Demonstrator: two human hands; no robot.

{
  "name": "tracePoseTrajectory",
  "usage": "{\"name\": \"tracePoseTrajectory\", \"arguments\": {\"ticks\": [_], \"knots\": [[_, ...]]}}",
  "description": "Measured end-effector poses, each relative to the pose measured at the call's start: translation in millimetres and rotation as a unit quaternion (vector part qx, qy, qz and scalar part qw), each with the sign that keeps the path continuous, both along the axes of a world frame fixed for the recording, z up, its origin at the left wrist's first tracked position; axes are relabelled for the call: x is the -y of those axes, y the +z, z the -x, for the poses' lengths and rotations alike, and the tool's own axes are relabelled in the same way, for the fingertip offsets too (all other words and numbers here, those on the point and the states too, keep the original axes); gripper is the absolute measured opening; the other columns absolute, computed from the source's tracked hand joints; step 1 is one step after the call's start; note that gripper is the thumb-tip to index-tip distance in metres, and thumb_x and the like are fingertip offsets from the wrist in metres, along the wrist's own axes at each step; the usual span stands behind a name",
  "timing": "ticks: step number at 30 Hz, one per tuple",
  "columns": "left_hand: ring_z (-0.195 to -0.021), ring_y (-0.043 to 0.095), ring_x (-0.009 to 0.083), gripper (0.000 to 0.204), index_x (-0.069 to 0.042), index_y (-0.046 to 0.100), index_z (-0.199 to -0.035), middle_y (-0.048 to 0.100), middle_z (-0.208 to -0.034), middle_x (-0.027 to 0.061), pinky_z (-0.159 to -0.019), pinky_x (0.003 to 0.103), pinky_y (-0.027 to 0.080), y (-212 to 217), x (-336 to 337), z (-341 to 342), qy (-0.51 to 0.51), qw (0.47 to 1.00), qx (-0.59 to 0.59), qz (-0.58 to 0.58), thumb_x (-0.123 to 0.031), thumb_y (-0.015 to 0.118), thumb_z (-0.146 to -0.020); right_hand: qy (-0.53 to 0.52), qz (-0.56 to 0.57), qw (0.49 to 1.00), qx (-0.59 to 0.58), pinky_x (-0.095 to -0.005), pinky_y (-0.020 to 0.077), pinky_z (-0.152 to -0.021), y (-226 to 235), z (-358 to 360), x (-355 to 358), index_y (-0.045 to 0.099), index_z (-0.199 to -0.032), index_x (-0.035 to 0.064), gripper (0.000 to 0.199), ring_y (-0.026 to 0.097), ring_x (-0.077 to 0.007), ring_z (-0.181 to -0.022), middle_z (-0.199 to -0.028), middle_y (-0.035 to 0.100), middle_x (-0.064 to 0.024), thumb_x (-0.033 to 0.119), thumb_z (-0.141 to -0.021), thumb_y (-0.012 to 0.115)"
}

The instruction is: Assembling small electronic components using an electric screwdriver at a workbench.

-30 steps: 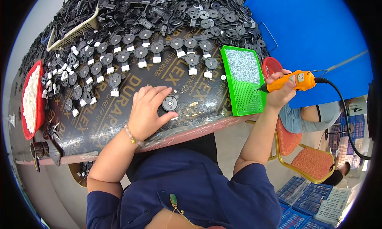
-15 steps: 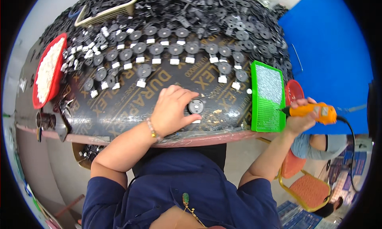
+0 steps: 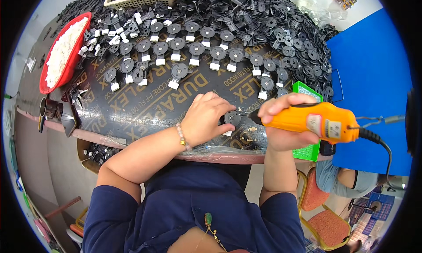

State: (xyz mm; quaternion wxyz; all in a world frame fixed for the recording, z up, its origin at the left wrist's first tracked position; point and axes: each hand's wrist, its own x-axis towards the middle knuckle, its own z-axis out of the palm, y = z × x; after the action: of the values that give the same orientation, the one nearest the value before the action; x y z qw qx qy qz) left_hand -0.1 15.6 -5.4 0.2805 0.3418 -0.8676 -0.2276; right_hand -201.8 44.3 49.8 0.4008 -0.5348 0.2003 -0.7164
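My left hand point(image 3: 205, 117) curves its fingers and thumb around a round black plastic part point(image 3: 231, 117) with a white tab, lying on the dark board near its front edge. My right hand point(image 3: 281, 138) grips an orange electric screwdriver point(image 3: 327, 120), held almost level. Its black nose points left at the disc of that part; whether the bit touches the disc I cannot tell. Beyond my hands stand rows of similar black discs with white tabs point(image 3: 195, 48). Behind the screwdriver, a green tray point(image 3: 314, 152) of small metal pieces is partly hidden.
At the left stands a red basket point(image 3: 83, 35) of white pieces. A heap of black parts point(image 3: 246, 11) and a cream basket point(image 3: 143, 0) fill the far side. A blue panel point(image 3: 373, 64) is at right. The screwdriver's black cable point(image 3: 389, 154) hangs at the right.
My right hand has brought the screwdriver from the green tray leftward to beside the round part. My left hand stays on that part. The whole view has shifted slightly.
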Motion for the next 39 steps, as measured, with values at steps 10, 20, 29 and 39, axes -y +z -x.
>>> {"name": "tracePoseTrajectory", "arguments": {"ticks": [10,20,29,39], "knots": [[-0.107,0.058,0.0227,0.047,-0.010,0.074,-0.113,0.070,-0.107,0.0018,-0.092,0.038,0.043,-1,0,3,0.008,1.000,-0.005,0.001,-0.032,0.086,-0.073,-0.029,-0.081,0.996,-0.036,-0.0356,0.0550,-0.061,-8,-6,4,0.052,-0.115,0.0044,0.089,0.063,-0.0193,-0.062,-0.085,0.065,-0.0125,0.085,-0.079,0.058],[-0.109,0.057,0.0227,0.047,-0.010,0.074,-0.113,0.069,-0.109,0.0012,-0.092,0.038,0.042,3,-2,3,0.008,1.000,0.002,-0.010,-0.031,0.086,-0.073,-0.032,-0.073,0.995,-0.064,-0.0336,0.0552,-0.060,-10,-8,5,0.052,-0.112,0.0043,0.089,0.063,-0.0190,-0.062,-0.085,0.065,-0.0122,0.086,-0.078,0.057],[-0.108,0.056,0.0218,0.026,-0.018,0.078,-0.101,0.068,-0.109,-0.0043,-0.092,0.038,0.040,2,1,4,-0.015,0.996,-0.090,-0.011,-0.018,0.084,-0.076,0.041,0.023,0.999,0.002,-0.0360,0.0563,-0.066,18,-10,-9,0.050,-0.114,0.0037,0.093,0.065,-0.0208,-0.067,-0.087,0.065,-0.0134,0.085,-0.072,0.062],[-0.098,0.060,0.0185,0.014,-0.016,0.081,-0.091,0.071,-0.094,-0.0047,-0.089,0.035,0.040,-2,4,5,-0.011,0.987,-0.138,-0.083,-0.016,0.083,-0.078,0.049,0.054,0.997,0.022,-0.0364,0.0563,-0.064,14,-8,-8,0.049,-0.117,0.0031,0.093,0.066,-0.0212,-0.068,-0.089,0.065,-0.0146,0.084,-0.074,0.061]]}}
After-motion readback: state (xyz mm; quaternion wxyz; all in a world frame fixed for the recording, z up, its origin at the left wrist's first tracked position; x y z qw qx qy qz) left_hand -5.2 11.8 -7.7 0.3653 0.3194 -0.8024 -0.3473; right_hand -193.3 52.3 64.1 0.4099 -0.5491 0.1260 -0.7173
